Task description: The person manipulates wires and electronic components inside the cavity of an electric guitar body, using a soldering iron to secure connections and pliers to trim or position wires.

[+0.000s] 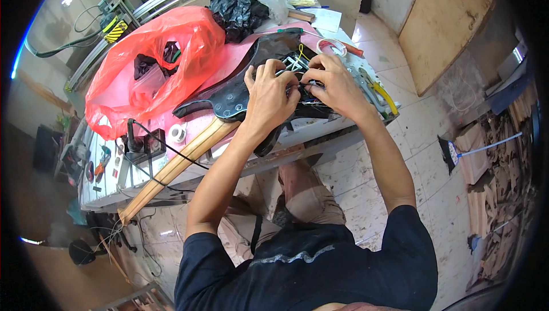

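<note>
A black electric guitar body (231, 102) lies on the bench with its light wooden neck (177, 165) pointing toward the lower left. My left hand (269, 94) and my right hand (337, 85) meet over its wiring, fingertips bent close together in a pinch. What they pinch is small and mostly hidden by the fingers. Thin wires, among them a yellow wire (301, 52), stick up just beyond my fingertips. Both wrists rest near the guitar body's close edge.
A large red plastic bag (194, 36) and a black bag (237, 14) stand left and behind. Pliers with yellow handles (384, 96), a tape roll (331, 48) and a screwdriver (351, 50) lie at right. A solder-like spool (177, 133) and a black cable (171, 148) are near the neck.
</note>
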`<state>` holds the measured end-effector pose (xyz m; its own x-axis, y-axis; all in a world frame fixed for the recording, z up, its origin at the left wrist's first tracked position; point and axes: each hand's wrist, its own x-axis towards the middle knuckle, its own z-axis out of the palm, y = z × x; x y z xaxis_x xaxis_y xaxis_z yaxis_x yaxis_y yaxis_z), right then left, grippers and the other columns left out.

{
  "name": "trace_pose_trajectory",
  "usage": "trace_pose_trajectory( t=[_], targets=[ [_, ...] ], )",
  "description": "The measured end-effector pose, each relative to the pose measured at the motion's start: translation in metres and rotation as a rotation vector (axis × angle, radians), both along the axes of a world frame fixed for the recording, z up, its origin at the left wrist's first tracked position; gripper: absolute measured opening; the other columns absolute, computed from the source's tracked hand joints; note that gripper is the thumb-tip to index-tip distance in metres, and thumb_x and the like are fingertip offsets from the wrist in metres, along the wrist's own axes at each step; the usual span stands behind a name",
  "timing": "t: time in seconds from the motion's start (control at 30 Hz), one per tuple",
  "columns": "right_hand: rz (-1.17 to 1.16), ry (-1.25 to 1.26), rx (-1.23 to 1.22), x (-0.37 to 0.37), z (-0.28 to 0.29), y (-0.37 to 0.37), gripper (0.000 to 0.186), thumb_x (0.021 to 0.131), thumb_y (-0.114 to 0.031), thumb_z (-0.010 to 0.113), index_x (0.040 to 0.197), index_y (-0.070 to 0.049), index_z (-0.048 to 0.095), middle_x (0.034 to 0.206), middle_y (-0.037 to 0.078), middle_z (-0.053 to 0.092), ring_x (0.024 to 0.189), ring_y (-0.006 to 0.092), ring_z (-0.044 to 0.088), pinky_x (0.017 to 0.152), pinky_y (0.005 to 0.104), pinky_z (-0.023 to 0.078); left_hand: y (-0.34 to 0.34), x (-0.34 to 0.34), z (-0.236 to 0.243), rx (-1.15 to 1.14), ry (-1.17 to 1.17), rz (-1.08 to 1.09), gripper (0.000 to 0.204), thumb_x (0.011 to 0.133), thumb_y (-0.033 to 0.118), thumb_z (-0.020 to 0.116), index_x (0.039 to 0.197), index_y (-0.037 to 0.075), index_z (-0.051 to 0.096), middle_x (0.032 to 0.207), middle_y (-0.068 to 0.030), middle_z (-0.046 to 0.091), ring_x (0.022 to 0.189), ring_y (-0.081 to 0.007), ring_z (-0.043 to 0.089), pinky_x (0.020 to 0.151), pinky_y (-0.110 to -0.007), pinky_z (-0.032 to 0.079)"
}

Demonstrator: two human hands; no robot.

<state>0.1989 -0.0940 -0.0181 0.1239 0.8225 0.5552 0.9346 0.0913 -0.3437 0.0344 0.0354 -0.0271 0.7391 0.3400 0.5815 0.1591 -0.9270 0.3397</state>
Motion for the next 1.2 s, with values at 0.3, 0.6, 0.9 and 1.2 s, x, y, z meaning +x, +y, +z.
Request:
trace_pose_trajectory(
  t=[0.3,0.6,0.9,1.2],
  targets=[
    [0.074,-0.235,0.053,0.0,0.007,0.007,0.008,0.077,-0.007,0.077,0.083,-0.005,0.071,0.108,0.008,0.061,0.109,0.0313,0.058,0.099,0.0444,0.047,0.002,-0.001,-0.003,0.008,-0.009,0.027,0.016,0.082,0.017,0.074,0.097,0.01,0.075,0.12,-0.013,0.06,0.122,-0.0316,0.056,0.115,-0.063,0.026],
    [-0.063,-0.032,0.049,0.005,0.025,-0.017,0.02,0.084,-0.002,0.068,0.103,-0.005,0.072,0.108,0.01,0.065,0.113,0.0327,0.061,0.097,0.0444,0.049,0.002,-0.004,-0.005,-0.02,-0.034,-0.01,0.016,0.082,0.016,0.074,0.097,0.012,0.075,0.121,-0.0109,0.06,0.123,-0.0308,0.055,0.116,-0.067,0.025],
    [-0.208,0.185,0.108,0.024,0.032,-0.049,0.016,0.086,-0.002,0.066,0.1,-0.004,0.074,0.107,0.013,0.068,0.11,0.0332,0.065,0.1,0.0425,0.049,-0.003,0.003,0.005,-0.017,0.012,-0.087,0.021,0.081,0.03,0.076,0.089,0.011,0.081,0.128,-0.0129,0.061,0.129,-0.032,0.052,0.118,-0.068,0.018],
    [-0.101,0.217,0.118,0.02,0.024,-0.051,0.01,0.091,-0.005,0.069,0.099,-0.004,0.074,0.105,0.011,0.068,0.108,0.0296,0.066,0.1,0.0417,0.05,-0.01,0.013,0.003,-0.226,0.11,0.061,0.024,0.072,0.03,0.078,0.082,0.01,0.084,0.128,-0.0134,0.064,0.126,-0.0339,0.052,0.115,-0.061,0.028]
  ],
)
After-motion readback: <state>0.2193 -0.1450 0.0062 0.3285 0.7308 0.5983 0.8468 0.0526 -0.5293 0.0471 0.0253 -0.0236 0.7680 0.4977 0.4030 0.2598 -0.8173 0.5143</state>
